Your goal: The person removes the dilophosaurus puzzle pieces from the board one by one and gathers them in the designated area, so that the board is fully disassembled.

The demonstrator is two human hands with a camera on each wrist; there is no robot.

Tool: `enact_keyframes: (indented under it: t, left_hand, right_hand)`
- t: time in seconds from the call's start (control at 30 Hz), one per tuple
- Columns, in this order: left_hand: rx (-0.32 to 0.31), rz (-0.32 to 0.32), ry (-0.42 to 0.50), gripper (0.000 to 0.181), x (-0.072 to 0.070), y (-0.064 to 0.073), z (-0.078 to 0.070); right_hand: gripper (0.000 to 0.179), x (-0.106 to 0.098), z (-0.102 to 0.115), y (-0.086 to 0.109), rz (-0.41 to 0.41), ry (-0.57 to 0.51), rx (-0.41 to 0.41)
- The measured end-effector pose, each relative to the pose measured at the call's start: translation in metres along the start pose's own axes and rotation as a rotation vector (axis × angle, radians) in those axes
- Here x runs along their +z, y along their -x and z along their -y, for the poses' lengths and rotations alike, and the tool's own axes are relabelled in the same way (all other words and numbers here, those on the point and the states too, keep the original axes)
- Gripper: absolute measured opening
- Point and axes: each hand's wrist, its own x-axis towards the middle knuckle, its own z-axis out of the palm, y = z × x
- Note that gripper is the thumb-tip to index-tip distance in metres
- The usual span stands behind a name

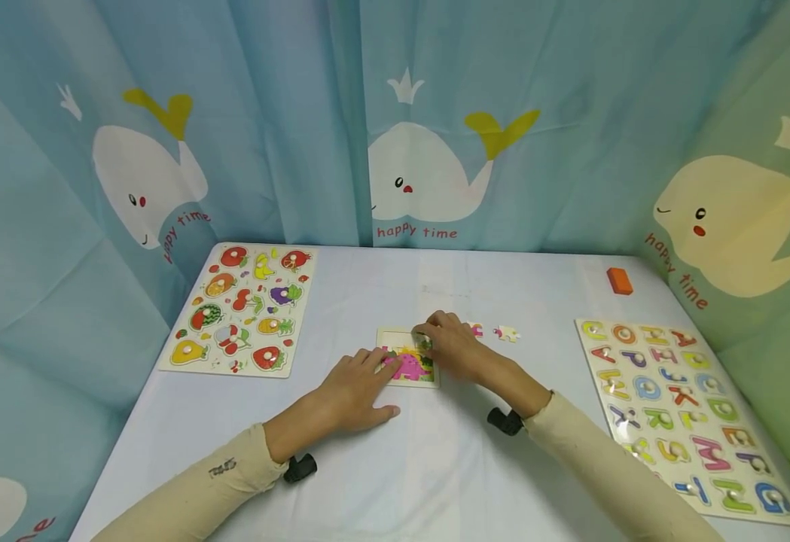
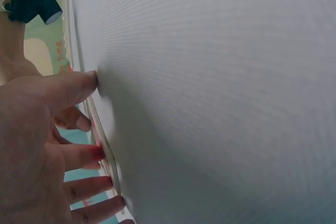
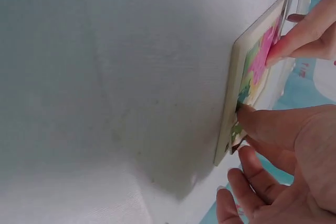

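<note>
Left hand point(image 1: 357, 391), fingers extended, rests on the puzzle tray point(image 1: 395, 338) at mid-table point(image 1: 435, 467); right hand point(image 1: 459, 350) pinches a puzzle piece point(image 3: 238, 136) over its far right corner; squaring edges before pressing looks surest, left fingers keeping assembled pieces point(image 1: 410, 367) flat.

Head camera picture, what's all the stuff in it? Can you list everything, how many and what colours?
Fruit puzzle board: one, white with multicoloured fruit, far left of table
Letter puzzle board: one, pale with multicoloured letters, right side
Jigsaw board: one, cream with pink, yellow and green picture, middle
Loose jigsaw pieces: two visible, pale and pink, beyond right hand
Block: one, orange, far right
Tabletop: one, white, below everything
Whale curtain: count unclear, mostly blue, behind and at sides
Wrist cameras: two, black, at wrists
Sleeves: two, beige, on forearms
Hands: two, at jigsaw board
</note>
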Motion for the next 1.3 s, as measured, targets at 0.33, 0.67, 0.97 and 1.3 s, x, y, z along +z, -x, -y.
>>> enact_keyframes:
  t: [0.33, 0.67, 0.97, 1.3]
  left_hand:
    - [-0.001, 0.006, 0.006, 0.079, 0.0, 0.0, 0.001]
    - [0.007, -0.002, 0.019, 0.078, -0.001, 0.0, 0.0]
    - [0.015, -0.027, 0.033, 0.079, 0.001, 0.002, 0.001]
    - [0.012, -0.033, 0.046, 0.078, 0.002, 0.002, 0.001]
  right_hand:
    - [0.033, 0.001, -0.004, 0.002, -0.09, -0.074, -0.021]
    - [0.017, -0.017, -0.015, 0.005, -0.137, -0.288, -0.119]
    - [0.012, -0.071, -0.056, 0.034, -0.118, -0.385, 0.056]
    - [0.013, -0.09, -0.141, 0.078, -0.018, -0.349, 0.191]
